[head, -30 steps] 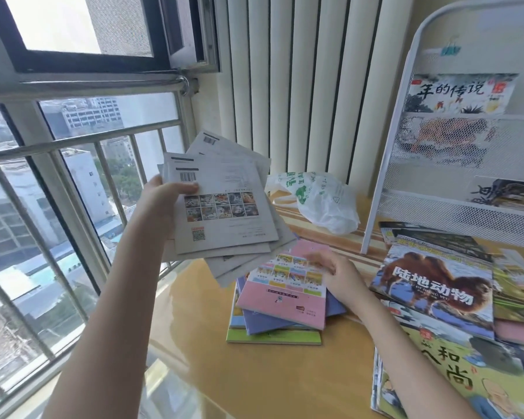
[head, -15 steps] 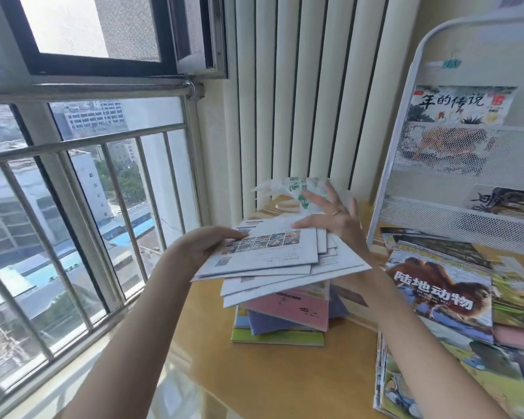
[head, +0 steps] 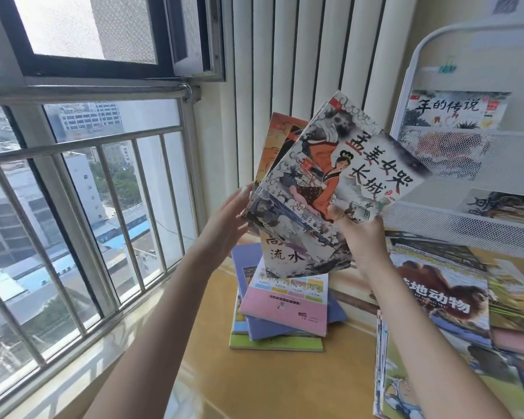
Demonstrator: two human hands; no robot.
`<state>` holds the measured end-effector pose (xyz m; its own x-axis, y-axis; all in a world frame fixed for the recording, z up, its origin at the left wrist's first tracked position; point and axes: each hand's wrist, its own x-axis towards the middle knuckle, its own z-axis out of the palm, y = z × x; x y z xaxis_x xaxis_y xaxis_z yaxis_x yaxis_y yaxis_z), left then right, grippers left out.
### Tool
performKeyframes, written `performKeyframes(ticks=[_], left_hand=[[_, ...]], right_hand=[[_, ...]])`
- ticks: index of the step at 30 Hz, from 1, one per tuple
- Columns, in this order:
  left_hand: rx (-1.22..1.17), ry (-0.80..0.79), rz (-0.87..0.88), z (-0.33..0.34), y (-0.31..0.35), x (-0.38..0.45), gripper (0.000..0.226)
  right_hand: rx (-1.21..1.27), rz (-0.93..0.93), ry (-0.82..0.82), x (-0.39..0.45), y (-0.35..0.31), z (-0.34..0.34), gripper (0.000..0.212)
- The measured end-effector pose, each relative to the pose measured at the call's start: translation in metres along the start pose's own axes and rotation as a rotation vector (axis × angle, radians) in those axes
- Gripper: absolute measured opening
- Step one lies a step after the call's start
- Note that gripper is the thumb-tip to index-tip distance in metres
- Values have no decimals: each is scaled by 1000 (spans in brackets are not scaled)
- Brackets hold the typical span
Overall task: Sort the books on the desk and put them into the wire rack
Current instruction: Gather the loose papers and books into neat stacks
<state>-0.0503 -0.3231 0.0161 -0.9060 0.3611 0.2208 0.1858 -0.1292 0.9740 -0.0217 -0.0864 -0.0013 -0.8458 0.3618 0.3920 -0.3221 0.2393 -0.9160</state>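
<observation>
Left hand (head: 224,219), fingers straight, touches the edge of the fanned books (head: 330,182) raised above the desk (head: 285,382). Right hand (head: 363,237) pinches their lower corner, apparently one-handed; the loose fan could slide out. Wire rack (head: 466,219) stands right. Half a second ago the books lay flat, back covers up.

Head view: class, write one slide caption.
Right hand grips fanned books; left hand touches their edge, before the wire rack.

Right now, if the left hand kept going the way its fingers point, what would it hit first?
The fanned books held by the right hand. The left hand points up and right at their left edge, seemingly already touching it; depth is unclear.
</observation>
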Motion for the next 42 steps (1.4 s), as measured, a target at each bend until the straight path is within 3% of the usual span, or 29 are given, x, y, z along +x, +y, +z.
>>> performKeyframes(ticks=[3, 5, 6, 9, 11, 14, 15, 17, 19, 21, 24, 27, 30, 35, 39, 42], left_hand=[[61, 75, 39, 8, -11, -2, 32], [78, 74, 27, 7, -22, -5, 31], [99, 65, 17, 8, -26, -6, 33], [129, 43, -16, 14, -31, -7, 40], [110, 44, -41, 19, -30, -7, 39], [84, 46, -63, 25, -29, -4, 39], [73, 34, -56, 27, -29, -2, 39], [39, 18, -29, 34, -26, 0, 45], [19, 43, -31, 42, -23, 5, 67], [25, 77, -43, 46, -19, 10, 79], [67, 225, -51, 55, -11, 17, 55], [-17, 464, -104, 65, -11, 26, 33], [18, 514, -71, 72, -9, 29, 23], [23, 562, 196, 75, 5, 26, 39], [16, 617, 74, 69, -3, 24, 38], [48, 544, 31, 64, -19, 15, 43]], right_hand=[[-6, 61, -64, -1, 7, -6, 37], [41, 56, -90, -4, 7, -7, 29], [81, 50, -106, -5, 7, -7, 32], [125, 62, -96, -6, 10, -6, 72], [193, 68, -88, -9, 3, -5, 82], [235, 101, -19, -5, -5, -3, 124], [238, 92, -10, -4, -8, -1, 129], [196, 44, 5, -2, -12, 3, 107], [189, 39, 13, 2, -17, 6, 73], [205, 54, 65, 6, -18, 10, 53], [189, 97, 140, 8, -16, 15, 18], [119, 139, 187, 5, -13, 20, 23], [71, 156, 225, 4, -19, 21, 26], [88, 12, 233, 6, -44, 18, 27], [82, 108, 192, -2, -33, 22, 28], [97, 199, 149, -16, -18, 26, 40]])
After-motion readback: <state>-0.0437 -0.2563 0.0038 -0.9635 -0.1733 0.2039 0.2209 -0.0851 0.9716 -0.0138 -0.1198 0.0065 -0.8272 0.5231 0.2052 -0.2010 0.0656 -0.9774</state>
